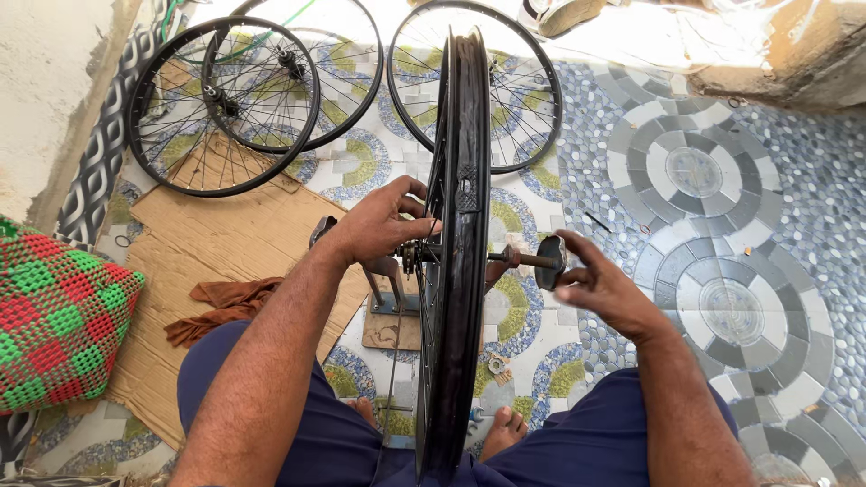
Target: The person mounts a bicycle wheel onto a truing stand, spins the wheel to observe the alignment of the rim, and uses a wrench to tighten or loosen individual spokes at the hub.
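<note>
A black bicycle wheel rim stands upright between my knees, mounted on a metal truing stand. My left hand reaches into the spokes on the left side, fingers at the hub. My right hand is on the right side, fingers curled round the dark round knob at the end of the axle bar.
Three more spoked wheels lie on the patterned tile floor ahead. Flattened cardboard with a brown rag lies on the left. A red and green woven seat is at far left. A wall runs along the left.
</note>
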